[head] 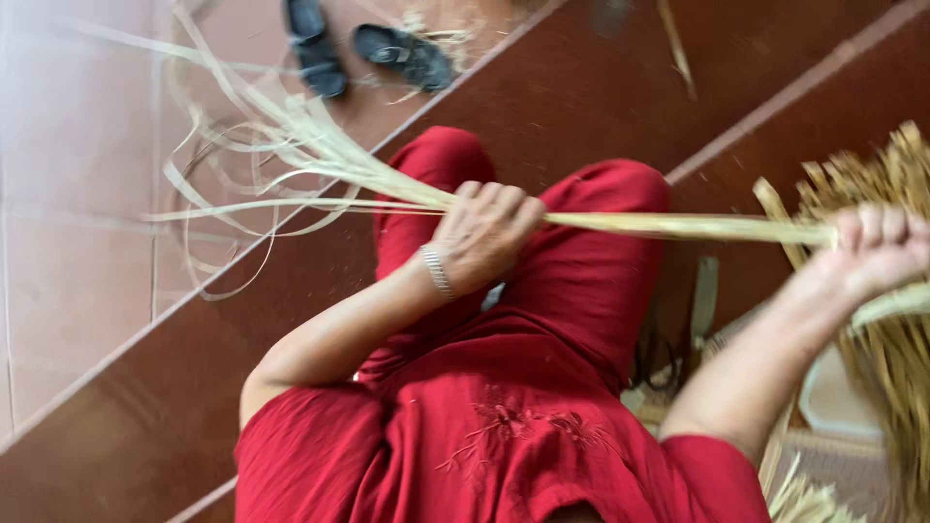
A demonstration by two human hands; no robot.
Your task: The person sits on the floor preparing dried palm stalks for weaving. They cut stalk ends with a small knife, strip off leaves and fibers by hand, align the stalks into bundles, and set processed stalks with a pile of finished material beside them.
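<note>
Gripping a bundle of pale straw strips (pixel 678 227), the person in red clothing (pixel 504 416) holds it stretched level across the lap. Nearest the camera, the red fabric fills the lower frame, below the bundle. The left hand (pixel 484 232) is closed in a fist around the bundle near its middle, a silver bracelet (pixel 438 269) on the wrist just below it. The right hand (pixel 877 247) is clamped round the bundle's other end, at the frame's right edge, though motion blur hides the exact set of its fingers. Beside that end hangs a mass of darker golden straw (pixel 891 320), touching or nearly touching the right fist; which, cannot be told.

Past the left fist the strips fan out loose and curling (pixel 262 165) over the reddish-brown step (pixel 601 87) and the paler tiled floor (pixel 77 194). Farthest from the bundle, beyond the fanned ends, lies a pair of dark sandals (pixel 358 48).

Doing this well seems to call for even tension between the two fists, so the strips lie parallel rather than crossing. A firm grip on the right and a slightly looser one on the left would probably let the strands align without kinking or splitting, and keeping the loose ends clear of the floor's edge should prevent snagging.
</note>
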